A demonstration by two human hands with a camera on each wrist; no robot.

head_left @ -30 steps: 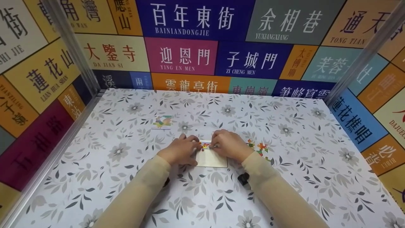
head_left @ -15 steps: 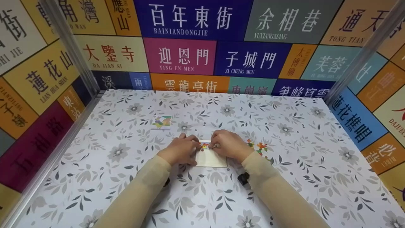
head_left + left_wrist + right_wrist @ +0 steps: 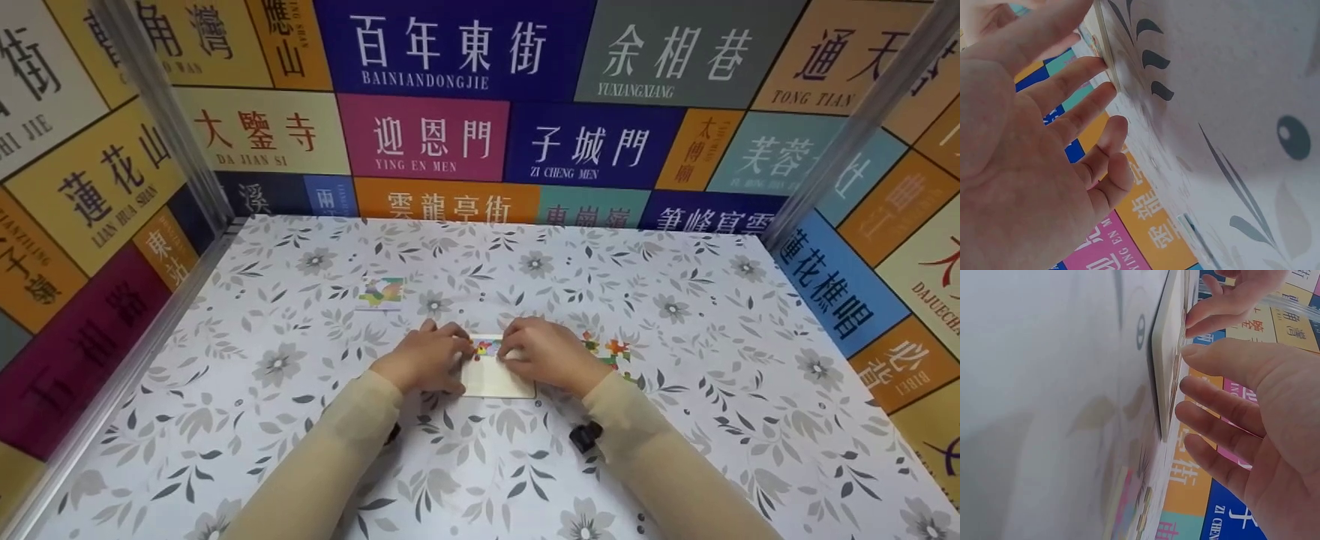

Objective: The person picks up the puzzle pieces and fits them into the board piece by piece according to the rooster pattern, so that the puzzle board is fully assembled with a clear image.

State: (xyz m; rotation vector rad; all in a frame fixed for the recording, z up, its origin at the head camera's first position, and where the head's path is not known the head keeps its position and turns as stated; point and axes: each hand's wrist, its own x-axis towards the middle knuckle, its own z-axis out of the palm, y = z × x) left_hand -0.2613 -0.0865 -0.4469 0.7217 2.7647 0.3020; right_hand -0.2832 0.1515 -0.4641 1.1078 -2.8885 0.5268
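Note:
A pale puzzle board lies on the table between the two hands. Joined jigsaw pieces in red, yellow and blue run along its far edge. My left hand lies at the board's left side, its thumb near the front corner and its fingertips touching the left edge and the leftmost pieces. My right hand is over the board's far right part; its thumb and fingertips touch or nearly touch the pieces there. In the right wrist view a gap separates thumb and fingers. The right hand covers the board's far right corner.
Several loose jigsaw pieces, green and orange, lie right of the right hand. A small coloured picture lies at the back left. The floral tablecloth ends at printed walls. A black wrist device sits beneath the right sleeve.
My right hand has shifted slightly right and its fingers have drawn back, uncovering more of the blue part of the joined pieces. The left hand stays at the board's left edge.

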